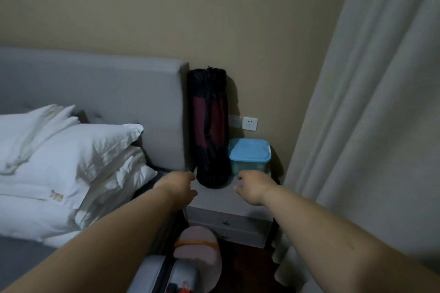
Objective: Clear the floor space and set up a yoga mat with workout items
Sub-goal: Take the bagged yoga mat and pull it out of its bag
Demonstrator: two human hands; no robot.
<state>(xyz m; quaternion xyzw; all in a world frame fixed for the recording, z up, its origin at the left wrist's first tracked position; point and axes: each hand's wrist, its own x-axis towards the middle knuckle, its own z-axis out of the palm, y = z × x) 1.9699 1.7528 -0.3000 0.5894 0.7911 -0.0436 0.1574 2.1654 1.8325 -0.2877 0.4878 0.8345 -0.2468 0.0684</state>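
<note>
A rolled yoga mat (pixel 209 126), dark red inside a black mesh bag, stands upright on the grey nightstand (pixel 214 200) against the wall. My left hand (pixel 179 187) reaches just left of the bag's bottom end, fingers loosely bent and holding nothing. My right hand (pixel 252 187) hovers to the right of the bag's base, fingers relaxed, also holding nothing. Neither hand clearly touches the bag.
A clear box with a blue lid (pixel 250 156) sits on the nightstand right of the mat. The bed's grey headboard (pixel 95 88) and white pillows (pixel 71 162) lie left. A curtain (pixel 371 114) hangs right. A pink rounded object (pixel 197 252) stands below on the dark floor.
</note>
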